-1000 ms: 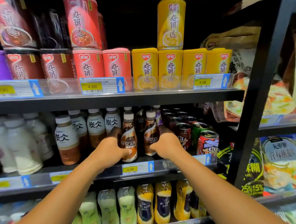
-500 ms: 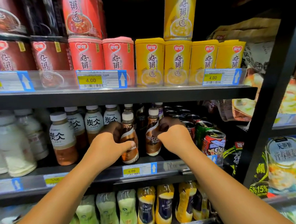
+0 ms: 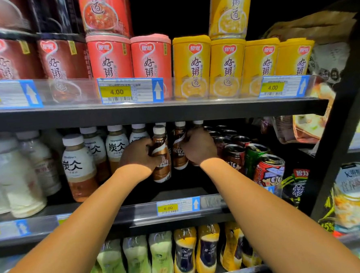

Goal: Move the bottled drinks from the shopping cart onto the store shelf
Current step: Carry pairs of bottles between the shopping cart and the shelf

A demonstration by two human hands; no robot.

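Bottles of brown coffee drink sit in both hands, deep in the middle shelf (image 3: 137,210) bay. The left hand (image 3: 139,154) curls its fingers and thumb around the body of the front coffee bottle (image 3: 161,158), which stands to that hand's right, upright with its long axis vertical and its white cap above the knuckles; whether its base is on the shelf or just above it cannot be told from the dark behind it. The right hand (image 3: 198,146) is wrapped round a second coffee bottle (image 3: 179,151), which lies to its left, a little farther back and also upright. The two bottles stand just beside each other between the hands, with a narrow gap between them. Left of the left hand stands a row of white-capped tea bottles (image 3: 77,165); right of the right hand is a cluster of drink cans (image 3: 235,154). Both forearms reach forward and slightly inward, wrists level, palms facing each other. Each hand is equally near its own bottle, so the next move probably turns on setting each bottle straight down along its vertical axis and then opening the fingers outward, toward the tea bottles on one side and the cans on the other, without nudging either. The shopping cart is not in view.
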